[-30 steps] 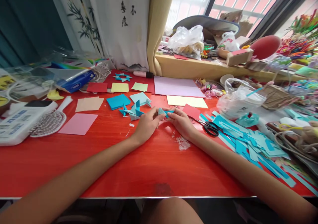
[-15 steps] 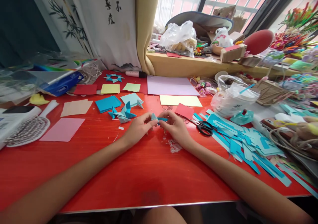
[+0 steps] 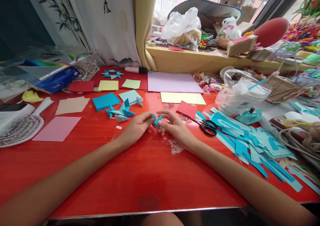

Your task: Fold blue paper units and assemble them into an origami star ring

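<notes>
Between my fingertips is a small folded blue paper piece point(image 3: 157, 120), partly hidden by the fingers. My left hand point(image 3: 140, 126) pinches its left side, and my right hand point(image 3: 176, 126) pinches the right. Left of my hands sits a cluster of folded blue paper pieces point(image 3: 122, 111). Behind it lie a stack of dark blue paper squares point(image 3: 106, 101) and light blue squares point(image 3: 130, 96) with a folded point at their edge. A blue star-shaped paper ring point(image 3: 112, 73) rests farther back on red paper.
Black-handled scissors point(image 3: 209, 127) and a red paper square point(image 3: 187, 109) lie right of my hands. Beyond them spreads a heap of blue paper strips point(image 3: 252, 142). A hairbrush point(image 3: 25, 127) and pink paper point(image 3: 57, 129) are at left; a bagged cup point(image 3: 242, 95) stands back right.
The paper piece has turned between my fingers, showing a brighter blue pointed face in place of the flat strip toward the right hand. The camera view has shifted slightly.
</notes>
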A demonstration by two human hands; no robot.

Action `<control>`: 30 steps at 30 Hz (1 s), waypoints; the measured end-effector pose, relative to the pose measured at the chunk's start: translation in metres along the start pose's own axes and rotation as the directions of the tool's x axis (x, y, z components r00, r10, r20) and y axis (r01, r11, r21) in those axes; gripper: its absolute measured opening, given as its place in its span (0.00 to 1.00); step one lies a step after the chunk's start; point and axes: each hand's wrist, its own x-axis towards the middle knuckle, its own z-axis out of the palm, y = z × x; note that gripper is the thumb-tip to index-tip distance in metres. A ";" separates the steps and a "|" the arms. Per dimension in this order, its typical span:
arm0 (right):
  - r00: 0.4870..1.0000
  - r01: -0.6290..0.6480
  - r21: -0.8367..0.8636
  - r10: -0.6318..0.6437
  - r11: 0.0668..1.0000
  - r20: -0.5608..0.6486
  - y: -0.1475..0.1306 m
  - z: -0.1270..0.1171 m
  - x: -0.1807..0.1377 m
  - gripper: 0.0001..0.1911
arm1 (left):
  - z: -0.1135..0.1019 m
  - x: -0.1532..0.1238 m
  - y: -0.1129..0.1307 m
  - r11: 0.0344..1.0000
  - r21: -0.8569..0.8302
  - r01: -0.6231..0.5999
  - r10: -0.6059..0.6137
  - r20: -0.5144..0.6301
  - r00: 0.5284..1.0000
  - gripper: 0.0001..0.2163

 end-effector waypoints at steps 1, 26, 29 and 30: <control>1.000 -0.025 -0.027 0.025 0.999 -0.005 0.000 0.001 -0.001 0.13 | 0.000 0.000 0.000 1.000 0.004 0.005 -0.005 -0.004 1.000 0.11; 0.989 0.075 -0.070 -0.083 0.995 -0.123 -0.002 0.000 -0.004 0.09 | 0.000 -0.003 0.003 0.997 0.035 0.072 -0.069 -0.088 0.994 0.09; 0.989 0.066 -0.072 -0.075 0.995 -0.130 -0.003 0.000 -0.004 0.09 | 0.000 -0.004 0.003 0.998 0.032 0.053 -0.050 -0.087 0.995 0.09; 0.989 0.062 -0.074 -0.071 0.995 -0.131 -0.003 0.000 -0.005 0.10 | -0.001 -0.004 0.003 0.998 0.028 0.048 -0.045 -0.087 0.995 0.09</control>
